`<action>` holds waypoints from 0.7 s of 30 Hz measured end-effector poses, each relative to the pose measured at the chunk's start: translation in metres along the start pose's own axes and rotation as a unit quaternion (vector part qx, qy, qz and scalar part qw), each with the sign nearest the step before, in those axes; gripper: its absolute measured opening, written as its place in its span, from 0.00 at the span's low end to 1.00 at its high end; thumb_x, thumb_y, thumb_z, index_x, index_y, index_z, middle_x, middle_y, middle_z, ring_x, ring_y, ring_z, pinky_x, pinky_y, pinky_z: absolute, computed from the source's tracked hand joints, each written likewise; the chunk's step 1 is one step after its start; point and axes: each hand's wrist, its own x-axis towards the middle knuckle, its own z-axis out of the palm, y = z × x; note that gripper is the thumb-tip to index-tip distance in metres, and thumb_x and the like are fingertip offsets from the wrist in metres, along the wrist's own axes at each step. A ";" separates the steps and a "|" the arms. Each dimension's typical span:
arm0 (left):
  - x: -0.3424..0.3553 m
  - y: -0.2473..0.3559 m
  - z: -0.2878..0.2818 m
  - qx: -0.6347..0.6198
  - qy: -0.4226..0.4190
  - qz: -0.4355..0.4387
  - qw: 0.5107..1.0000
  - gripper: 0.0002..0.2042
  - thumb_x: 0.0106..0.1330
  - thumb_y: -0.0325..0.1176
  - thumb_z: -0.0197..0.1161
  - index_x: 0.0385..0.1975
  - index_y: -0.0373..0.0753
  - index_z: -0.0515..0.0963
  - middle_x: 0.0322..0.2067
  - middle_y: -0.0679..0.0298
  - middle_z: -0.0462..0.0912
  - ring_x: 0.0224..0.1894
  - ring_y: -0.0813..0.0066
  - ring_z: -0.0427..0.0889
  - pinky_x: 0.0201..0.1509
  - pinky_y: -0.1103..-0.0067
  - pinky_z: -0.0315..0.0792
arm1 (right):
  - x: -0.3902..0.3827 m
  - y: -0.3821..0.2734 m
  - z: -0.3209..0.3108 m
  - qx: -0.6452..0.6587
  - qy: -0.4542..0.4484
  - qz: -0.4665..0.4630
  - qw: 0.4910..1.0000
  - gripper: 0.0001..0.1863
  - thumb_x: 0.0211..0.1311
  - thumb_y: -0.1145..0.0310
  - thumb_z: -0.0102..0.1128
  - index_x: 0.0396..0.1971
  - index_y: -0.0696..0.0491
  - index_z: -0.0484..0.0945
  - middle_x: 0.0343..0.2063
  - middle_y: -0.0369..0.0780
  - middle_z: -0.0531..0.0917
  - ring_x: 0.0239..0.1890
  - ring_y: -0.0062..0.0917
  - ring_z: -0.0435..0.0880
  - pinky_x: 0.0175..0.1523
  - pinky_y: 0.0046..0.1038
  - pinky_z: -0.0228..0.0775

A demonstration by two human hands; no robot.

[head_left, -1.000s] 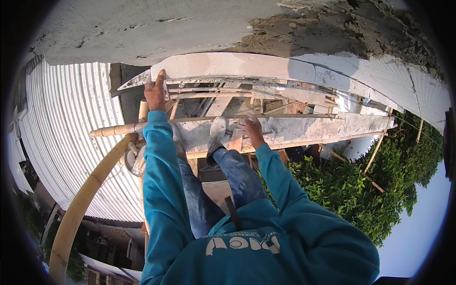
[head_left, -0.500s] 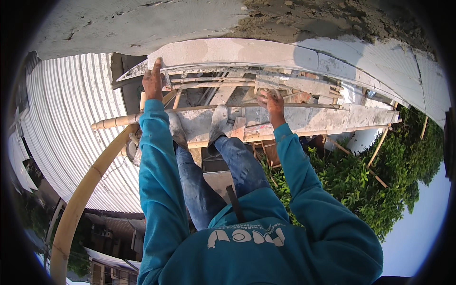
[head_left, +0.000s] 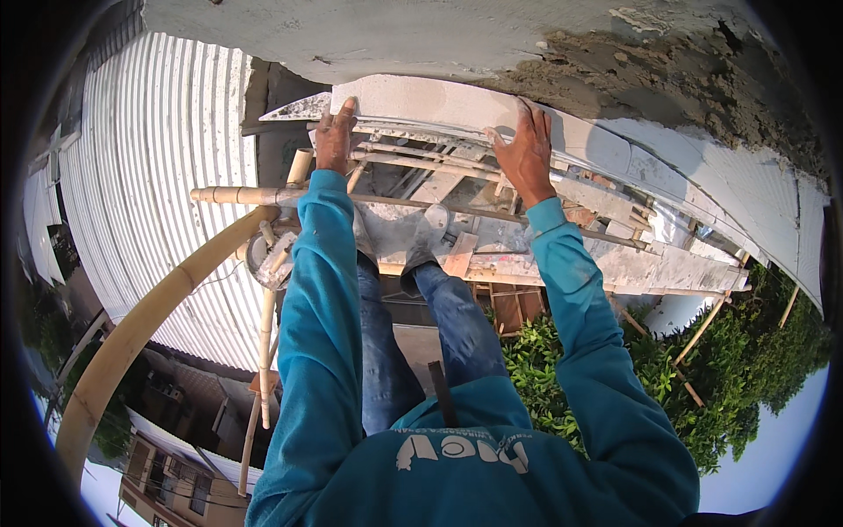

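A pale lightweight concrete block (head_left: 421, 98) lies along the ledge of the wall before me, its front edge toward me. My left hand (head_left: 334, 140) is closed on the left end, thumb on its upper face and the other fingers hidden beneath or behind. Farther right, my right hand (head_left: 528, 156) grips the block's front edge, fingers reaching over the upper face and thumb stretched to the left. Smooth grey plaster (head_left: 413, 35) covers the wall above, turning to rough wet-looking mortar (head_left: 641, 79) at right.
I stand on a dusty scaffold plank (head_left: 500, 237) with bamboo rails (head_left: 237, 195) around it. A thick bamboo pole (head_left: 132, 342) rises at left, near a hanging bucket (head_left: 270, 259). Corrugated roofing (head_left: 167, 193) spreads left; leafy trees (head_left: 702, 378) stand below right.
My right hand has moved up and forward from above the scaffold onto the block. My left hand stays on the block's left end. The whole view has shifted a little to the right.
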 end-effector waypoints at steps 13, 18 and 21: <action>-0.002 -0.016 -0.001 -0.017 0.035 0.071 0.997 0.38 0.59 0.50 0.71 0.65 0.33 0.68 0.55 0.45 0.77 0.57 0.60 0.76 0.62 0.74 0.69 | 0.022 0.055 0.028 -0.292 -0.123 -0.162 0.935 0.48 0.40 0.57 0.80 0.61 0.61 0.65 0.55 0.49 0.70 0.59 0.42 0.68 0.66 0.42 0.59; 0.007 0.002 -0.001 -0.117 0.020 -0.082 0.990 0.35 0.60 0.54 0.62 0.62 0.37 0.69 0.63 0.48 0.68 0.64 0.51 0.67 0.54 0.55 0.73 | 0.033 0.065 0.033 -0.322 -0.144 -0.182 0.918 0.47 0.44 0.55 0.78 0.61 0.62 0.65 0.59 0.51 0.70 0.62 0.45 0.67 0.67 0.42 0.58; 0.006 0.009 -0.001 -0.118 -0.005 -0.066 0.991 0.37 0.62 0.57 0.58 0.64 0.35 0.66 0.66 0.46 0.64 0.66 0.47 0.64 0.55 0.51 0.71 | 0.041 0.056 0.029 -0.317 -0.196 -0.131 0.919 0.45 0.46 0.54 0.77 0.61 0.62 0.66 0.59 0.52 0.70 0.63 0.46 0.66 0.67 0.43 0.58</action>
